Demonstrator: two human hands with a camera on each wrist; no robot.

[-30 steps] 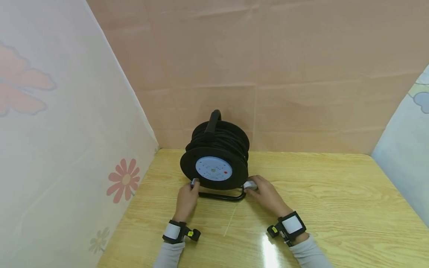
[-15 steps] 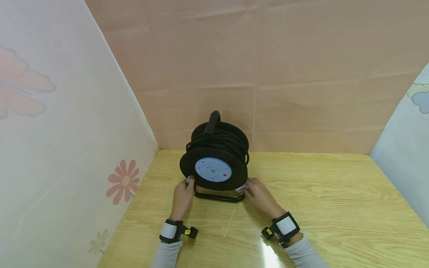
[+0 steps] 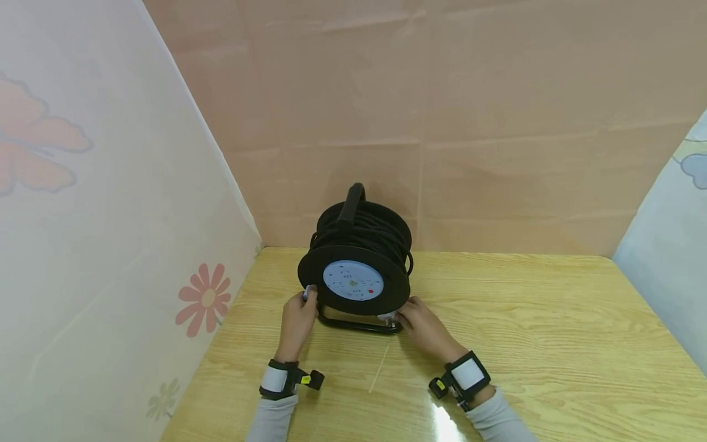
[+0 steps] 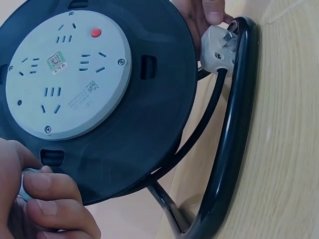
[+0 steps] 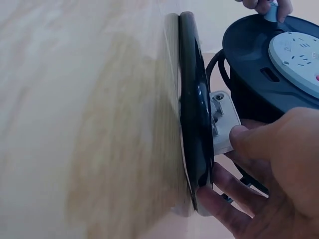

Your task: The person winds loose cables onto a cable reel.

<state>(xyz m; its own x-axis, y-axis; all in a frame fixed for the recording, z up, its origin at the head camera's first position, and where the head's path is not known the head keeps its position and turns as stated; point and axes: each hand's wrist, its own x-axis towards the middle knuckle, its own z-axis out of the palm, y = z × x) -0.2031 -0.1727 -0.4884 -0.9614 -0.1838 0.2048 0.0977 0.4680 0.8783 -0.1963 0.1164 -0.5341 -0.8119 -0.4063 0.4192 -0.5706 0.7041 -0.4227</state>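
Note:
A black cable reel [image 3: 353,307] wound with black cable [image 3: 361,230] stands on a tubular black frame [image 4: 227,134], its white socket panel [image 4: 70,74] facing me. At the reel's lower left edge my left hand [image 3: 296,320] grips a small light-grey knob [image 5: 271,12], its fingers curled round it. My right hand [image 3: 428,331] pinches a white plug [image 4: 213,50] with metal prongs between thumb and fingers. The plug sits below the reel's disc, its prongs beside the frame's front bar. Cable [image 4: 204,119] runs from the plug along the reel's underside.
The reel stands at the back of a wood-grain table [image 3: 525,331], near a brown paper-like backdrop [image 3: 497,153]. A flowered white panel [image 3: 138,215] borders the left side, and another panel [image 3: 679,233] rises on the right.
My right hand has carried the plug left, beneath the reel's edge. My left hand has moved left and slightly up with the knob, and the reel's face has turned slightly clockwise.

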